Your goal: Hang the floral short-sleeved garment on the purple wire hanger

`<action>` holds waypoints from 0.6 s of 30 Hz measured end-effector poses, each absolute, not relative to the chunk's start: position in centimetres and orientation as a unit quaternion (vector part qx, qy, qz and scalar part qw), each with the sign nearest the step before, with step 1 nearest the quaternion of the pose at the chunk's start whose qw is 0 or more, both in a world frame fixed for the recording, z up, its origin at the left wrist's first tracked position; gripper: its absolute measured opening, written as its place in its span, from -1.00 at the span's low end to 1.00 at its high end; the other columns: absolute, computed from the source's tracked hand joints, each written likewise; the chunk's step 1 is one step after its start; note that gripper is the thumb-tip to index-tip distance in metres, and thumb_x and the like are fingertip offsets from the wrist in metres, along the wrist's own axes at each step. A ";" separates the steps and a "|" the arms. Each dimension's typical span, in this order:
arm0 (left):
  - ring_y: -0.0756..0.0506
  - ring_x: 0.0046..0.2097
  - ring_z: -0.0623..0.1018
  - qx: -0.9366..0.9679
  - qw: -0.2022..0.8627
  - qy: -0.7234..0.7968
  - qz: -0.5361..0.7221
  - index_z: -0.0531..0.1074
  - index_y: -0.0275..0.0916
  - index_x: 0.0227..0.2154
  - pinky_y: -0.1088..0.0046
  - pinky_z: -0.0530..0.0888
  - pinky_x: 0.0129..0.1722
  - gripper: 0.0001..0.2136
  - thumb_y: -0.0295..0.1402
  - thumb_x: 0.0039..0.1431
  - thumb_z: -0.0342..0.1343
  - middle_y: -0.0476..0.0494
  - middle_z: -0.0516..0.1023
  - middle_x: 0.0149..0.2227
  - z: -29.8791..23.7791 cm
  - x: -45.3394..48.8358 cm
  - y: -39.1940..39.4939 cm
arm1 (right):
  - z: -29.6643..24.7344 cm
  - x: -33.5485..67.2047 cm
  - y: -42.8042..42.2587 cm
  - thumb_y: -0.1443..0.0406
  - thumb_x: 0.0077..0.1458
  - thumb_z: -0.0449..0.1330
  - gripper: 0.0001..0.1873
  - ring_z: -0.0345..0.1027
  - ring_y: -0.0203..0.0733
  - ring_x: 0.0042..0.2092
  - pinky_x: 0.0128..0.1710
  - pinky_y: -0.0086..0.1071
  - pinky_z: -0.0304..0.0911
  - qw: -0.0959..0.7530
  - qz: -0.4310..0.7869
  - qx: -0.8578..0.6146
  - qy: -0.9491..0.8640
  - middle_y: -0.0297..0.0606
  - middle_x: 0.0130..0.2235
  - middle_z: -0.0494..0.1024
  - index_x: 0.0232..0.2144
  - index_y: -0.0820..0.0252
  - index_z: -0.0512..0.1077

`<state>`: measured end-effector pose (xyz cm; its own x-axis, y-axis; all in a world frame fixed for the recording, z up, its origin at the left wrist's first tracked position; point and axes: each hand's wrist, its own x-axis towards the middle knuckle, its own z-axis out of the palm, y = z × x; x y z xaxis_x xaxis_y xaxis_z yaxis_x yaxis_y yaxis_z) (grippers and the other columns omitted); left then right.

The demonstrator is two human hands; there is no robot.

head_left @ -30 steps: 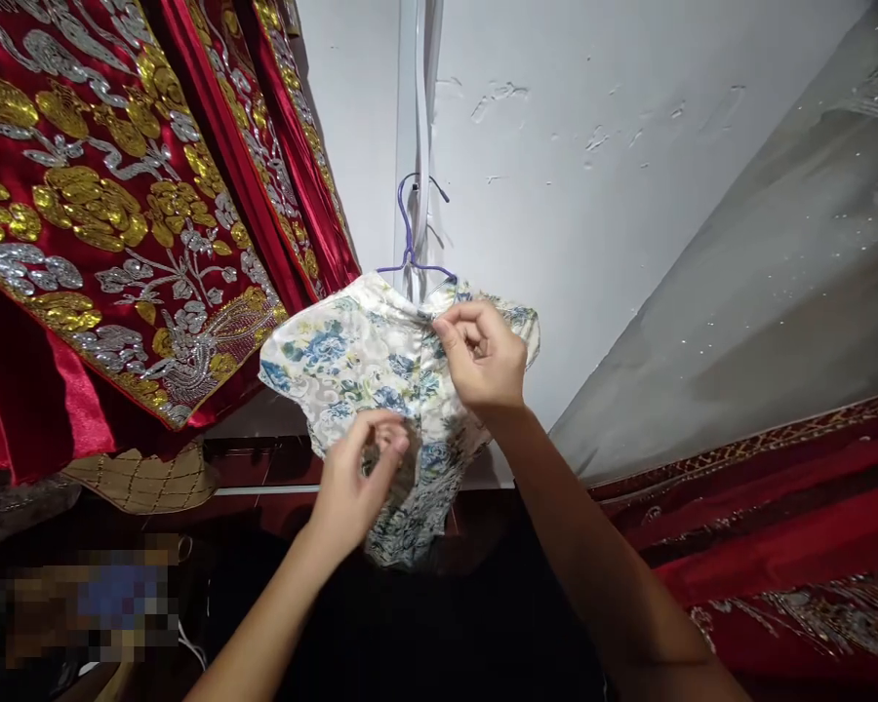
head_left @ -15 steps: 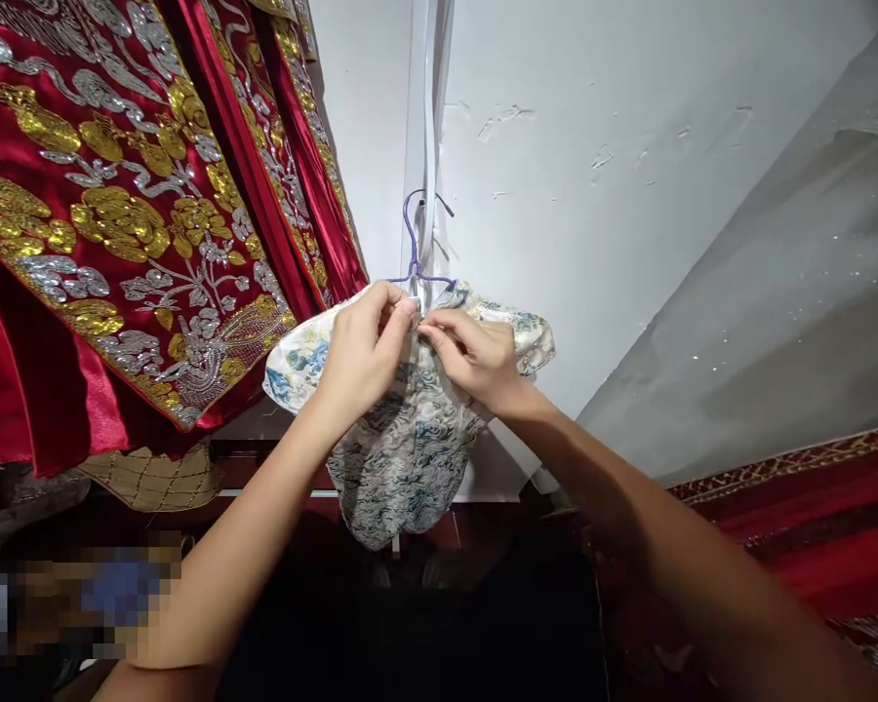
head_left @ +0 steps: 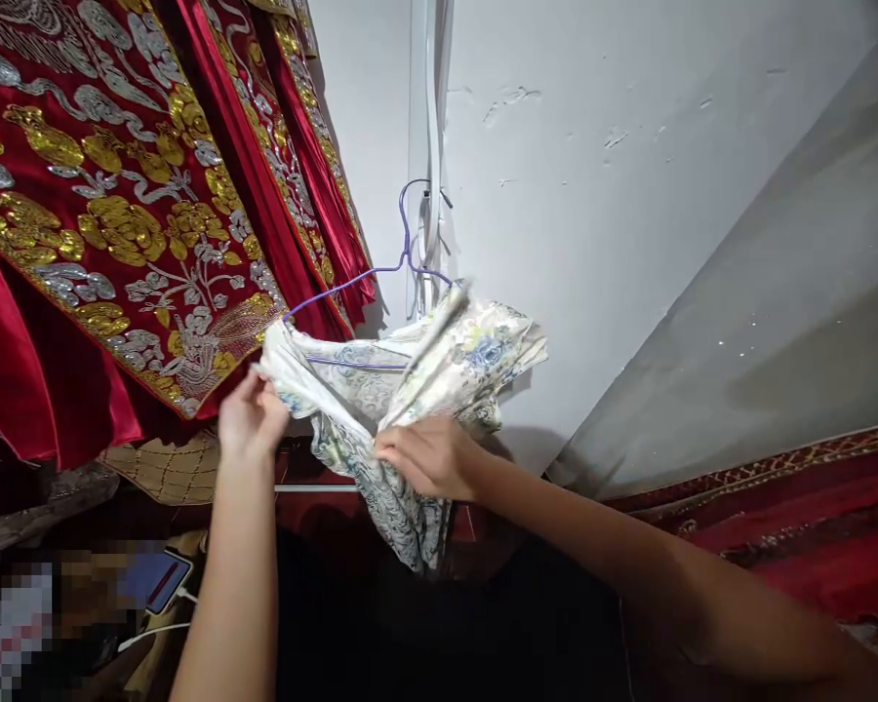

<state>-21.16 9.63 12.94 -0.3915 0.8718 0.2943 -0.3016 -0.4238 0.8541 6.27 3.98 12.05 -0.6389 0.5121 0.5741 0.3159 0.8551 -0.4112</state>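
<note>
A large red satin robe (head_left: 117,214), thick with gold and silver floral embroidery, hangs across the left side. A plain white painted wall (head_left: 592,195) fills the middle, and a grey sheer fabric flecked with glitter (head_left: 776,292) slopes down the right. Beneath that lies a dark red cloth with a gold-patterned border (head_left: 812,526).

At the centre, a small white satin garment printed with blue and yellow flowers (head_left: 468,351) hangs bunched on a thin purple wire hanger (head_left: 404,229). The hanger's hook is caught high on the wall beside a white vertical strip (head_left: 419,146). Its left shoulder wire is bare and stretches out towards the red robe.

The left hand (head_left: 249,419) pinches the garment's left edge, fingers closed on the cloth. The right hand (head_left: 428,453) is closed around the gathered fabric lower down, near the middle, with the garment's tail drooping below it.

At lower left a phone with a white cable (head_left: 157,580) lies in the dim clutter.
</note>
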 end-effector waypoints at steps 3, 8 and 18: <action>0.02 -0.42 0.55 0.192 0.556 0.376 0.716 0.40 -0.29 -0.48 0.53 0.54 -0.27 -0.72 -0.53 0.33 -0.11 -0.08 0.48 -0.55 7.8 -17.8 8.2 | 11.8 5.8 2.6 0.23 0.30 0.08 -0.78 0.34 -0.24 -0.47 -0.43 -0.38 0.12 0.331 0.151 -0.211 -0.907 -0.22 -0.41 0.56 -0.22 0.10 0.53; 0.03 -0.43 0.56 0.175 0.608 0.377 0.676 0.49 -0.32 -0.44 0.53 0.54 -0.27 -0.89 -0.53 0.19 0.13 -0.08 0.55 -0.48 3.1 -13.4 6.6 | 10.7 7.2 2.6 0.21 0.27 0.12 -0.79 0.18 -0.28 -0.54 -0.48 -0.40 0.01 0.315 0.168 -0.271 -0.894 -0.32 -0.57 0.44 -0.30 0.11 0.53; -0.20 -0.02 0.54 0.613 0.514 0.312 0.513 0.54 -0.22 -0.34 0.29 0.41 0.08 -0.84 -0.25 0.27 0.17 -0.19 0.58 -0.17 10.6 -6.6 -1.2 | 9.2 10.1 7.4 -0.16 0.26 -0.03 -0.36 0.41 -0.21 -0.45 -0.42 -0.36 0.31 0.315 0.614 -0.430 -0.583 -0.21 -0.47 0.53 -0.45 0.24 0.48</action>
